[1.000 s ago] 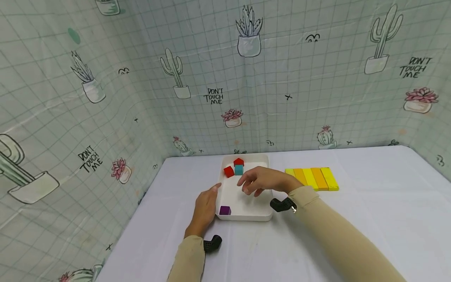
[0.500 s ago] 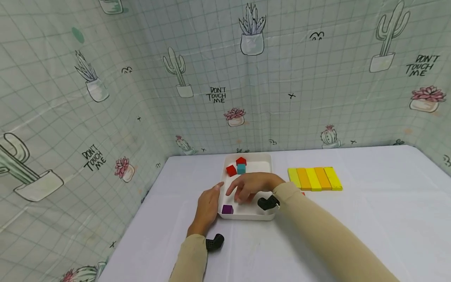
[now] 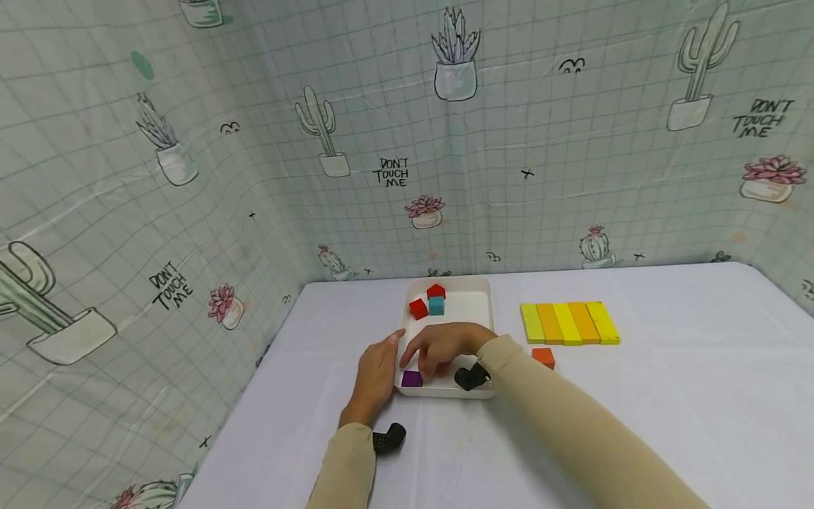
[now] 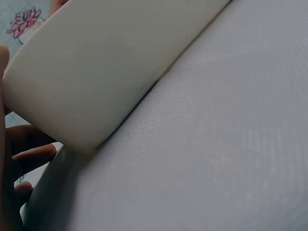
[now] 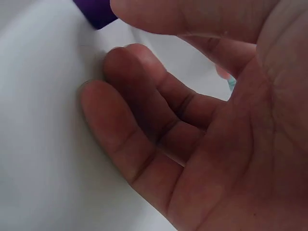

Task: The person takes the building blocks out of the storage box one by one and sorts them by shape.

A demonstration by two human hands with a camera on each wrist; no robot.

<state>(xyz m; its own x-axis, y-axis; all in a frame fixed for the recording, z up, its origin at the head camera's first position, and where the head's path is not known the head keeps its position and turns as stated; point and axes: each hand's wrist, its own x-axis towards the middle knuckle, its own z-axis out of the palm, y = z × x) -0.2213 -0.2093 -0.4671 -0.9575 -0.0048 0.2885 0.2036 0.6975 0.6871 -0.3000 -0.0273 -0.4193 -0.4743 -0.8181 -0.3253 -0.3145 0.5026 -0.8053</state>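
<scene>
My right hand is low over the near end of a white tray, beside a purple block in its near left corner. In the right wrist view the thumb tip overlaps the purple block; the other fingers are loosely bent with nothing in them. The index finger is largely hidden there. My left hand rests along the tray's left side, a fingertip at the rim. The left wrist view shows its fingers extended by the corner of the tray wall.
Two red blocks and a teal block sit at the tray's far left. Right of the tray lies a row of yellow and orange bars. An orange block stands nearer, close to my right sleeve. A patterned curtain hangs behind the table.
My right hand has moved left and nearer across the tray, down to the purple block. The orange block has come out from behind my right forearm. My left hand stays at the tray.
</scene>
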